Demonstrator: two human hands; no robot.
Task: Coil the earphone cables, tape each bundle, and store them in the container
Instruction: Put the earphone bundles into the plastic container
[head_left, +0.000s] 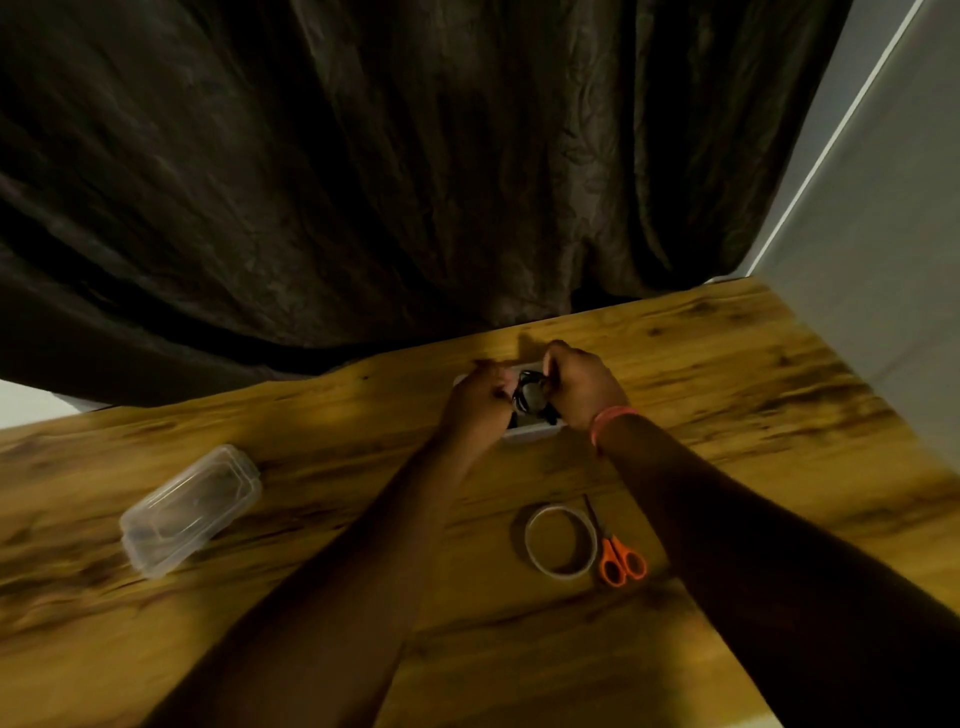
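A clear lid (189, 512) lies far left on the tabletop (727, 374). Mid-frame, the left hand (475, 397) and right hand (582, 387) each pinch the black earphone bundle (530, 397) between them, directly over the white container (527, 432). The container sits just below both grips, equally near each, so storing looks like a straight lowering. Nearer the person, right, rest tape roll (560, 540) and orange scissors (621, 561).

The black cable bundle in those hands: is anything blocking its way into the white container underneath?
Nothing visible does. Both hands, left and right, hold the black cable bundle directly over the open white container. The clear lid lies far off to the left on the table.
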